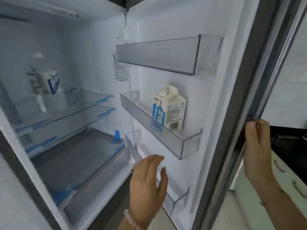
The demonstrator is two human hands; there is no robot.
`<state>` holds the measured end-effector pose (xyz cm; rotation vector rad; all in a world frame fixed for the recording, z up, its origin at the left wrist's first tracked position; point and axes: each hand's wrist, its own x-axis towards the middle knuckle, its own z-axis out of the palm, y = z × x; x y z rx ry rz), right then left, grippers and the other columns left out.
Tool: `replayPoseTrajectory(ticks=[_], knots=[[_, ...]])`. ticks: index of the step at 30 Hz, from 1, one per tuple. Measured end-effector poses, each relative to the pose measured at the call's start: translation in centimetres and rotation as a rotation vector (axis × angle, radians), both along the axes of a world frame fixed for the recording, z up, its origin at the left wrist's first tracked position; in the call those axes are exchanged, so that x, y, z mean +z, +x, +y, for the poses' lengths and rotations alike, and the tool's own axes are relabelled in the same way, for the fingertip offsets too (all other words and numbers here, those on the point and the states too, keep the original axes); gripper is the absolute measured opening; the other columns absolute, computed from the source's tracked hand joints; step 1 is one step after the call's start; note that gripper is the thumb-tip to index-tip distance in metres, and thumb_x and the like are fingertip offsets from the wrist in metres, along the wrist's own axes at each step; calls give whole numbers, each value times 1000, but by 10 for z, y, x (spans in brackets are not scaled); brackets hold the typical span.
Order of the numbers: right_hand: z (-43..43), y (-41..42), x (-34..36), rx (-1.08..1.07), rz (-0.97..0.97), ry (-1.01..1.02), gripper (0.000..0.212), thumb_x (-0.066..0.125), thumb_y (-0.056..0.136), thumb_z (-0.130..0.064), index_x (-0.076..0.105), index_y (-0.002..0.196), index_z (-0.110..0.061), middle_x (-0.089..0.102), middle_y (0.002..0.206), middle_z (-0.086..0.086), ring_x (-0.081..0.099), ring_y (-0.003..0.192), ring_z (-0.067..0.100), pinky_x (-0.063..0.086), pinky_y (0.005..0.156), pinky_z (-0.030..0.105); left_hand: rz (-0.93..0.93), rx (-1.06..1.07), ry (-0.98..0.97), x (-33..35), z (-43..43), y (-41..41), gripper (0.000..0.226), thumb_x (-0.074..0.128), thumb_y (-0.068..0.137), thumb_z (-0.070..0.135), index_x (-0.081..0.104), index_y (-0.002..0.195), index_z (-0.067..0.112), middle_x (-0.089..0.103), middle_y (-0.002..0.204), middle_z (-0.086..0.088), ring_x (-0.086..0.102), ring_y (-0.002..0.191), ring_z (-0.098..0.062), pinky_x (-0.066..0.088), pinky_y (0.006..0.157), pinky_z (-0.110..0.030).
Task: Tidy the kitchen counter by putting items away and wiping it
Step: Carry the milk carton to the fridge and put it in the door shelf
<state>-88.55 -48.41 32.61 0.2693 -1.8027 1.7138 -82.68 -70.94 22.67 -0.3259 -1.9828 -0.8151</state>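
**At the open fridge: carton stowed, door ready to close**

Deep on the left, a blurred carton (49, 83) stands on a glass shelf (93, 100). Centre frame, the left hand (147, 183) hovers empty, fingers apart, just below the middle door bin (187, 143). The milk carton (169, 108) stands upright in that bin, up and to the right of the left hand and clear of it. At right, the right hand (255, 146) is clamped on the door edge (245, 90). The right hand therefore controls the door; the swing to shut likely runs leftward.
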Motion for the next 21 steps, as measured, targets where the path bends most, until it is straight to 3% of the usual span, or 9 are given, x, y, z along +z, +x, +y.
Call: replayPoseTrajectory(ticks=[2,5,7,10,12,14,17,19,21], knots=[[-29,28,0,68,28,59,12,38,94,-39,48,96,-45,58,85,-28,55,83,-8,42,78,14,10,-9,-35,-4,8,33,38,32,110,41,57,126,16,66,122,2,60,109,-13,35,110,-4],[-72,61,-3,170,91,128,15,47,93,-26,46,103,-38,59,81,-37,56,79,-16,42,68,-1,-121,-20,-29,-5,6,63,50,42,107,43,46,147,13,57,150,3,51,138,-10,26,124,-8],[-102,77,-6,271,120,147,27,52,84,-37,46,111,-37,61,97,-33,59,92,-12,47,73,2,-195,-2,18,-5,-3,76,67,47,103,52,32,157,15,29,168,21,29,153,4,18,126,-4],[-142,88,-16,440,120,203,50,53,79,-41,42,128,-34,55,125,-21,53,114,-6,47,87,8,-319,55,270,4,-19,97,100,34,81,92,-2,160,43,-8,157,53,2,146,29,6,117,10],[-167,88,-20,543,162,286,55,51,83,-41,37,135,-28,47,136,-13,47,124,-1,45,98,17,-411,126,397,12,-36,104,113,37,57,106,-11,149,61,-1,154,49,7,142,26,14,122,0],[-189,81,-23,642,224,338,52,46,89,-42,37,138,-25,43,143,-8,40,133,4,41,106,29,-410,201,479,20,-59,105,116,45,47,105,-7,140,58,17,159,27,23,145,9,26,129,-21],[-221,61,-24,706,339,395,49,38,94,-40,34,140,-23,36,150,-5,31,139,5,31,113,25,-395,327,508,26,-94,103,103,72,77,63,10,156,39,35,160,2,47,142,-18,43,125,-44],[-242,47,-27,660,450,460,49,37,96,-32,29,142,-16,30,152,0,26,141,6,25,114,19,-429,375,496,27,-112,105,96,77,88,39,15,161,31,41,156,6,52,136,-12,48,120,-38],[-258,32,-33,607,546,553,51,38,96,-27,25,143,-12,23,153,0,22,143,10,21,116,19,-432,383,499,30,-127,106,86,73,85,46,15,149,48,43,143,24,52,124,9,47,113,-10]])
